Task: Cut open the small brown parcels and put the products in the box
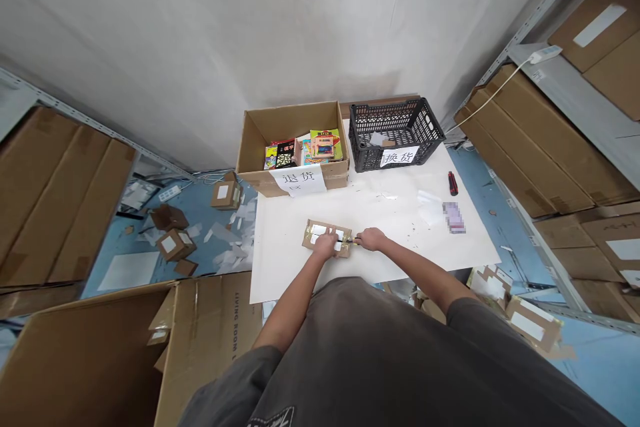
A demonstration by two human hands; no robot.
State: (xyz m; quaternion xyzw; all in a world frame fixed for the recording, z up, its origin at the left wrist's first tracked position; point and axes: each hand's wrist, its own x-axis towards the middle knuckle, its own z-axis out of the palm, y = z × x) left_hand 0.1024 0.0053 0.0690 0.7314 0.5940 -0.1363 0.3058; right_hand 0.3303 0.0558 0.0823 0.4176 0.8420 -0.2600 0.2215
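Near the front edge of the worktop [285, 280], left of its middle, lies a small, flat, rectangular brown cardboard parcel [311, 233] with white labels and shiny tape. The left hand [326, 244] bears down on it; how far the fingers wrap around is unclear. The right hand [371, 239] is curled around a thin, dark tool [348, 240], which reaches over the parcel's right end. The parcel looks light and fairly stiff, probably slick along the tape and apt to dent in the middle; its left end and long sides seem the safest hold.

The worktop is white and smooth-looking, with paper scraps towards the right. An open brown cardboard box [257, 183] of colourful booklets stands at its far left corner, a black plastic mesh crate [367, 159] beside it along the back edge. A red-and-black cutter [453, 183] lies by the right edge. Around are a grey wall [190, 40], blue floor [195, 203] and carton-laden metal shelving [600, 90].
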